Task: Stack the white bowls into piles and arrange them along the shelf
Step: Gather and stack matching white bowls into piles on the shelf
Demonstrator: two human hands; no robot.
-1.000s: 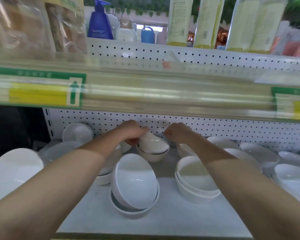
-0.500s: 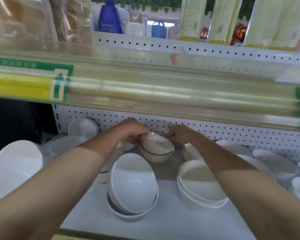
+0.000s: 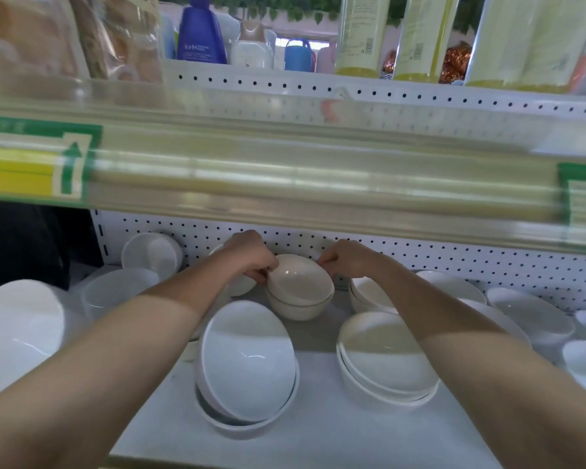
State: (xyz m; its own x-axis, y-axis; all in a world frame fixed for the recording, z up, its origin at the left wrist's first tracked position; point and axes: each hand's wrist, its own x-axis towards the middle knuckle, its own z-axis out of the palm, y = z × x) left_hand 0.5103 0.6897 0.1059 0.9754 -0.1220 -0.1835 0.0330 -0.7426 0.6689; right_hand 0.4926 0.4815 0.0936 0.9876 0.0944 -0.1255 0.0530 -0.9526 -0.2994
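at the back of the shelf (image 3: 312, 434), both hands, left (image 3: 251, 255) and right (image 3: 347, 260), pinched the rim of a tilted bowl (image 3: 298, 279) resting in another bowl (image 3: 298, 308).

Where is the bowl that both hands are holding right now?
In the head view, the held bowl sits tilted in another bowl at the shelf's centre back, near the pegboard, between the left hand and right hand.

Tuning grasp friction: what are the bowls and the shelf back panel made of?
Bowl between the hands: looks like glazed ceramic or porcelain, glossy white with a sharp highlight; melamine can't be excluded. Bowl beneath it: same, with a thin dark rim line. Back panel: likely white-painted perforated metal, matte, regular holes.
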